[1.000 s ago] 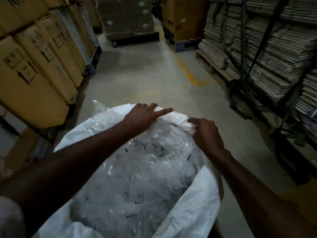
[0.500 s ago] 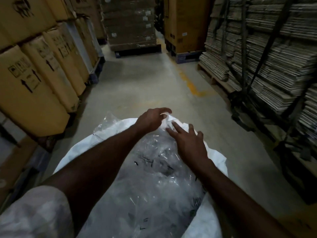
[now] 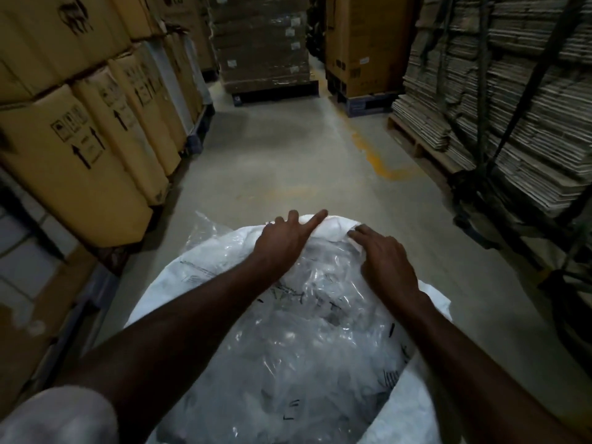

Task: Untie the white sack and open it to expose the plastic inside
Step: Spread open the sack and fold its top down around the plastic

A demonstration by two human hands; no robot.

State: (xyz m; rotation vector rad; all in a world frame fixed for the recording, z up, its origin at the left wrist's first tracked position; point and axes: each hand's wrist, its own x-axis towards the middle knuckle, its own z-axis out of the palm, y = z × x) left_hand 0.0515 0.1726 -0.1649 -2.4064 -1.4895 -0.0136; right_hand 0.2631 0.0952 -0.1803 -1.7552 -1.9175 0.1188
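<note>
A big white sack [image 3: 166, 293] stands on the floor right in front of me, its mouth wide open. Crumpled clear plastic [image 3: 298, 357] with black print fills it to the top. My left hand [image 3: 282, 241] lies on the sack's far rim [image 3: 336, 225], index finger stretched out along the white fabric. My right hand [image 3: 384, 264] is beside it to the right, fingertips curled on the same far rim where the fabric meets the plastic. Whether either hand pinches the fabric I cannot see.
Stacked cardboard boxes [image 3: 73, 149] line the left side. Flattened cardboard bundles [image 3: 519, 100] on a wooden pallet [image 3: 426, 149] fill the right, with dark straps hanging. Wrapped pallets [image 3: 266, 43] stand at the aisle's far end. Bare concrete floor [image 3: 288, 161] with a yellow line runs ahead.
My right hand slid from the plastic's top to the far rim on the right. My left hand stayed on the rim and stretched its index finger out. The view tilted down slightly.
</note>
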